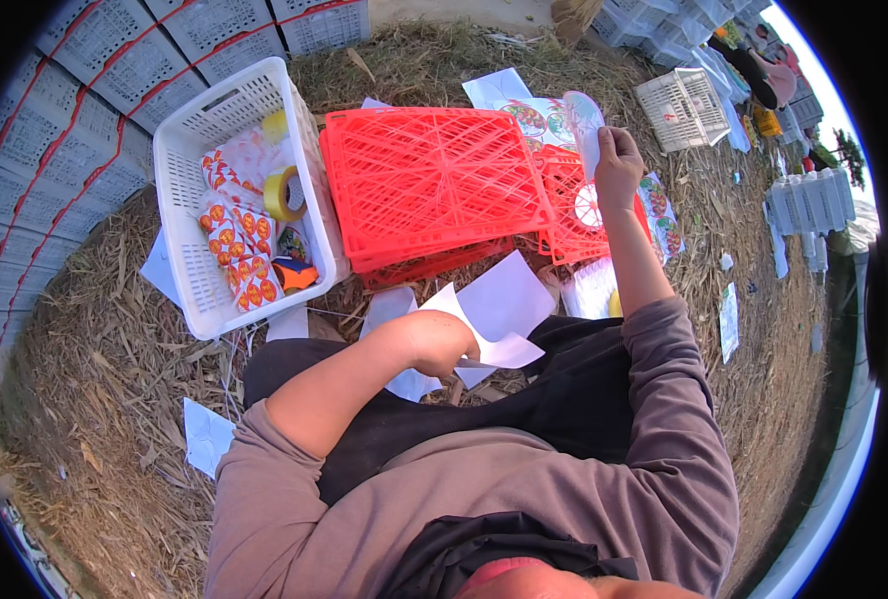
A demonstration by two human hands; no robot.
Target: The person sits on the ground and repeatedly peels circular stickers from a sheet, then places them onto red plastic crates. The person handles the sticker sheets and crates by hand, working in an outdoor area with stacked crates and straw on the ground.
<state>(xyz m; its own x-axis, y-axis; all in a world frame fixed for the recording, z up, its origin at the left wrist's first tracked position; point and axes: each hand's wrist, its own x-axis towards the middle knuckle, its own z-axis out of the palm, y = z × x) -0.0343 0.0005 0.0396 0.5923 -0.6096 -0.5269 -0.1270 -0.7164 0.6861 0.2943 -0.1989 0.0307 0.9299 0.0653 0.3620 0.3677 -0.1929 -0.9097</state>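
Note:
My left hand (440,344), low over my lap, grips a curled white paper sheet (515,350). More white sheets (505,296) lie on the ground between my legs and the crates. Out ahead on the right, my right hand (617,161) pinches a thin, pale sheet with a rounded end (584,123), held upright. Just below it are a red plastic crate piece (560,236) and a white round spot (587,206). Printed sheets with round, colourful pictures (537,120) lie behind it. A stack of red plastic lattice lids (436,180) sits between both hands.
A white plastic basket (182,224) at the left holds rolls of printed stickers (245,232), yellow tape (284,193) and an orange tape dispenser (294,275). Grey crates (107,60) are stacked behind it. A white crate (682,110) and a person (773,75) are at the far right. Dry straw covers the ground.

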